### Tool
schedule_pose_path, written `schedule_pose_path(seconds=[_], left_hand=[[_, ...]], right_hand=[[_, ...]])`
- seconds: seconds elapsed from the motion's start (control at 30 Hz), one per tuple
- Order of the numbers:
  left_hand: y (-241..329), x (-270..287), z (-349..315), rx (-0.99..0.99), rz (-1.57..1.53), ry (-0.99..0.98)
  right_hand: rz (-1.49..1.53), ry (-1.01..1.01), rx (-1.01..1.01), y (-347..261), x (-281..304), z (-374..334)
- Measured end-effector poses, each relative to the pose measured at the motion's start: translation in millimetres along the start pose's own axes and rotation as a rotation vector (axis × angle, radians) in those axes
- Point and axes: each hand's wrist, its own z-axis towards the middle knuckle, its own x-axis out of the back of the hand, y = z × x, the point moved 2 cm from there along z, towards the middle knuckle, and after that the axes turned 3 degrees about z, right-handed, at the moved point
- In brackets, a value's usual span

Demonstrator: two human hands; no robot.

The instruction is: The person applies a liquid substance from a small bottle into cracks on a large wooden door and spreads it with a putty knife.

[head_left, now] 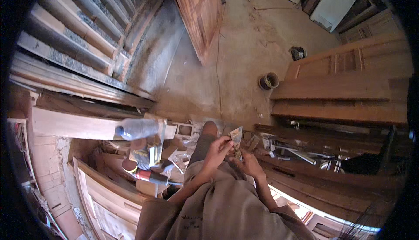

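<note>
In front of my body, both hands are raised close together over a small, flat printed piece of paper (pixel 236 134), pale with bluish and brownish patches. My left hand (pixel 216 151) pinches its left edge between thumb and fingers. Just to the right and lower, my right hand (pixel 250 165) is closed around the bottom part, where more of the paper, or a second piece, shows brownish between the hands. Its exact kind is too small to make out. My right fingertips are partly hidden.
Left of me are a clear plastic bottle (pixel 137 129), a dark and yellow box (pixel 146 155) and a red and grey power tool (pixel 149 176). A bucket (pixel 269 81) stands on the floor near stacked wooden doors (pixel 331 96). Another wooden door (pixel 198 15) stands ahead.
</note>
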Motion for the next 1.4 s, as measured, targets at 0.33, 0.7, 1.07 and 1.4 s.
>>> schedule_pose_path(seconds=[0.33, 0.7, 1.07, 1.4], left_hand=[[137, 42, 186, -0.111, 0.232, -0.213], [161, -18, 384, 0.134, 0.402, -0.618], [260, -134, 672, 0.399, 0.031, -0.331], [356, -188, 909, 0.377, 0.019, -0.144]], right_hand=[[-0.095, -0.093, -0.11, -68, 74, 178], [0.154, 0.11, -0.236, -73, 209, 293], [0.281, 0.057, 0.039, 2, 429, 529], [0.171, -0.221, 0.063, 19, 627, 758]])
